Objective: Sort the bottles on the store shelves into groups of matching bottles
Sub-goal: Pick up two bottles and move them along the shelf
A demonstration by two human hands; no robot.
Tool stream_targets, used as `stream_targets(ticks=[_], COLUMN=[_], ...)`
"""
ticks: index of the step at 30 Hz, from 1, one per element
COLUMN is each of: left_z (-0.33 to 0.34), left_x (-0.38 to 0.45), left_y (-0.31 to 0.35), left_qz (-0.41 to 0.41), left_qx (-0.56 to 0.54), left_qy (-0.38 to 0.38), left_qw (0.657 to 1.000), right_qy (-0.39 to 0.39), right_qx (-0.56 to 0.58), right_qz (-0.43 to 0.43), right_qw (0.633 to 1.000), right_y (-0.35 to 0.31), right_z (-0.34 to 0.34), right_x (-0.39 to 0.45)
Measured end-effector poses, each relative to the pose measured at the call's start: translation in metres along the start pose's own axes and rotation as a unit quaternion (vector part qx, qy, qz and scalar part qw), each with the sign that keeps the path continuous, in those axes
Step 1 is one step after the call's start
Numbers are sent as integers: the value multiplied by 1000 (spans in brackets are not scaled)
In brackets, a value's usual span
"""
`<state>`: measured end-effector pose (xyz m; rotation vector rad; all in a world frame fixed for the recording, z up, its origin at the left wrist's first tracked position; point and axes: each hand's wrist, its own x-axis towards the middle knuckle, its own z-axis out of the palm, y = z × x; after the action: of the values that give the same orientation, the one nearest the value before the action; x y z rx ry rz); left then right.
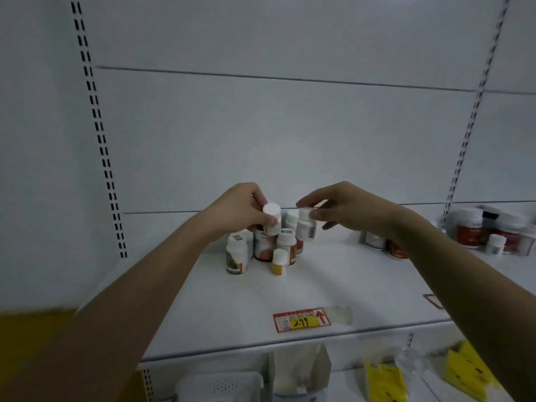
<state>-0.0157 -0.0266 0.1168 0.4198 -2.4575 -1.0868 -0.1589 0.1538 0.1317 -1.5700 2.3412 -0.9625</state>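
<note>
A cluster of pill bottles stands mid-shelf on the white shelf (333,274). My left hand (240,210) grips a small white bottle (272,217) by its cap end, held above a larger red-labelled bottle (262,248). My right hand (345,208) pinches the white cap of another white bottle (306,227) with a barcode label. In front stand a green-and-orange labelled bottle (237,255), a small yellow-labelled bottle (280,262) and a red-labelled one (287,245). A second group of bottles (383,245) is partly hidden behind my right forearm.
More red-labelled bottles (493,230) stand at the shelf's far right. A red and yellow price tag (301,320) lies near the front edge. On the lower shelf are a white basket (220,387), a box (301,369) and yellow packets (470,372).
</note>
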Motion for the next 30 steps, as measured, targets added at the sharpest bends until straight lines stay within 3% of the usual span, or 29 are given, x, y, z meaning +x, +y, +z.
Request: stream_targets(ticks=[5, 13, 19, 25, 30], left_z=[22, 98, 185, 280, 359], left_x=[6, 1, -13, -42, -63], left_y=[34, 107, 169, 256, 324], left_qz=[29, 69, 99, 118, 176], left_qx=[-56, -136, -113, -119, -123], left_qy=[-20, -95, -154, -231, -248], left_qw=[998, 984, 977, 958, 945], right_qy=[25, 82, 146, 151, 157], right_qx=[88, 139, 84, 52, 58], right_qz=[15, 71, 79, 150, 194], right_qw=[996, 984, 983, 976, 967], right_y=[7, 49, 85, 128, 154], right_z=[-30, -78, -123, -184, -229], right_x=[-34, -126, -217, -338, -423])
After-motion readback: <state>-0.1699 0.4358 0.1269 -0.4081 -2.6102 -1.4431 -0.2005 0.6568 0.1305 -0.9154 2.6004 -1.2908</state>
